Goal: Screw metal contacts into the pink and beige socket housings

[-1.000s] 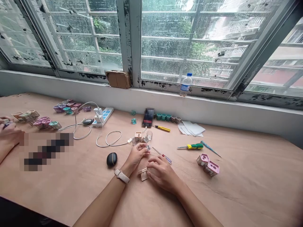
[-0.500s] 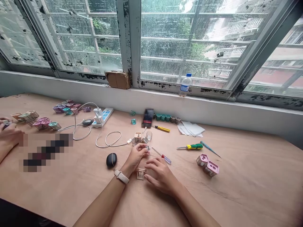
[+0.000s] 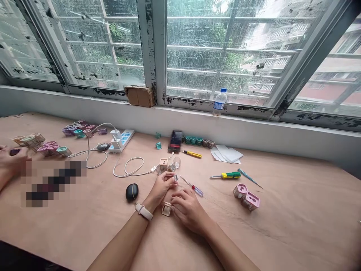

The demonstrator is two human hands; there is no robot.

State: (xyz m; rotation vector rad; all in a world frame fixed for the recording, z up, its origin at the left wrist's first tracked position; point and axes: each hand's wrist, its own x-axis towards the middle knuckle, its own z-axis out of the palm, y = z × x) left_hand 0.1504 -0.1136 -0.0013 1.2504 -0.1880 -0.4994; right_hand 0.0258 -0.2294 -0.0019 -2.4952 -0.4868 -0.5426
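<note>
My left hand (image 3: 161, 186), with a pale band on its wrist, rests on the wooden table (image 3: 282, 226) with fingertips pinched on a small clear plastic part (image 3: 176, 177). My right hand (image 3: 188, 209) lies just below it, fingers curled against a small clear cube-shaped shell (image 3: 166, 208) that stands on the table between both hands. A thin red-handled screwdriver (image 3: 193, 185) lies right beside my hands. More clear and beige cube pieces (image 3: 168, 164) sit just beyond my left hand.
Two pink cubes (image 3: 246, 196), a green-yellow screwdriver (image 3: 228, 175), tweezers (image 3: 249, 177) and white papers (image 3: 227, 154) lie right. A black oval case (image 3: 132, 191), cable (image 3: 128, 166), power strip (image 3: 121, 139) and coloured cubes (image 3: 50, 143) lie left. Another person's hand (image 3: 9, 160) is at far left.
My right hand turned the clear shell and drew it a little left toward my left wrist. My left hand stayed put with its small part.
</note>
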